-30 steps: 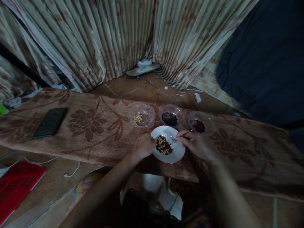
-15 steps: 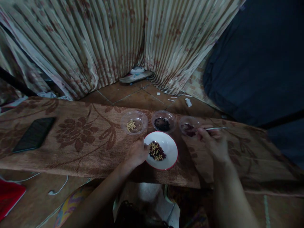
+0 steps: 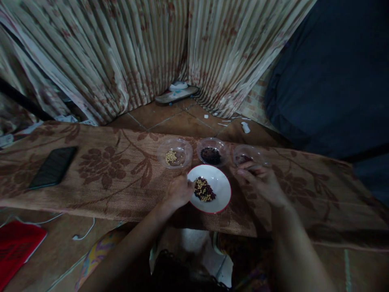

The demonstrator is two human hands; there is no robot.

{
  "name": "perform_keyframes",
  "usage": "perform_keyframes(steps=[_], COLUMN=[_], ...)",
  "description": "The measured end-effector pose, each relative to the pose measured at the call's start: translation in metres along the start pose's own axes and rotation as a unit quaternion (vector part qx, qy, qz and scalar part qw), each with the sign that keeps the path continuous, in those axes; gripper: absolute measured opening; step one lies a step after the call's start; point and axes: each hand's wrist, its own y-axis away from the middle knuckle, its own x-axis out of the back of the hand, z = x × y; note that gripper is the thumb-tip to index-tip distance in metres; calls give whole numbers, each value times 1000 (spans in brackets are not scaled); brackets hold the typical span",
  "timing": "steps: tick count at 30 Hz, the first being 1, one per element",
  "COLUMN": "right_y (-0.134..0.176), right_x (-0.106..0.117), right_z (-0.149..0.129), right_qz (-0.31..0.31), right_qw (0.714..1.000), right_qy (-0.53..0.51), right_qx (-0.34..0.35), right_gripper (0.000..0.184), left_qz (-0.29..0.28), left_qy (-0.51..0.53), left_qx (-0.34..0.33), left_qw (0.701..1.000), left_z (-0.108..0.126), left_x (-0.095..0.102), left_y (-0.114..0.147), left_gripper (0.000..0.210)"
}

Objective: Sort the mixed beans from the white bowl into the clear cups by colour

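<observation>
My left hand [image 3: 180, 190] is closed on the left rim of a white bowl with a red edge [image 3: 221, 190], thumb on top. A mixed heap of yellow beans and dark red and black beans [image 3: 204, 190] lies in the bowl. My right hand [image 3: 263, 180] pinches a thin metal utensil [image 3: 252, 166] over the near side of the right clear plastic bowl [image 3: 258, 152]; its tip is hidden. Dark red beans [image 3: 243, 158] show in that bowl. Black beans [image 3: 211, 155] fill part of the middle clear bowl [image 3: 224, 148], and yellow beans [image 3: 170, 157] lie in the left one [image 3: 186, 148].
A black phone [image 3: 54, 167] lies at the left on the flowered brown tablecloth [image 3: 121, 194]. Beyond the narrow table, a skateboard [image 3: 177, 95] and white scraps [image 3: 245, 127] are on the tiled floor. Striped curtains [image 3: 146, 52] hang behind. Earphones [image 3: 83, 235] and a red cloth-like item [image 3: 20, 251] lie below left.
My right hand has moved slightly left and the utensil has turned, so its long end no longer sticks out to the right. The view has shifted a little. My left hand stays on the bowl.
</observation>
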Motion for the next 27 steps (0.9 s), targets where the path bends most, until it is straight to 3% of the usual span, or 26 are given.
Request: perform_keyframes(steps=[3, 5, 13, 27], right_y=[3, 3, 3, 2], right_x=[-14, -21, -30, -33], right_z=[-1, 1, 2, 6], right_qz=[-121, -150, -183, -184], right_qw=[992, 988, 983, 983], right_qy=[-19, -27, 16, 18], right_qx=[-16, -26, -28, -19], right_gripper=[27, 28, 30, 32], left_qz=[1, 1, -3, 6], left_qy=[10, 16, 20, 4], left_qx=[1, -2, -5, -12], left_qw=[1000, 1000, 1000, 1000], left_z=[0, -1, 0, -2], left_x=[0, -1, 0, -1], left_y=[0, 0, 1, 2], left_gripper=[28, 27, 29, 28])
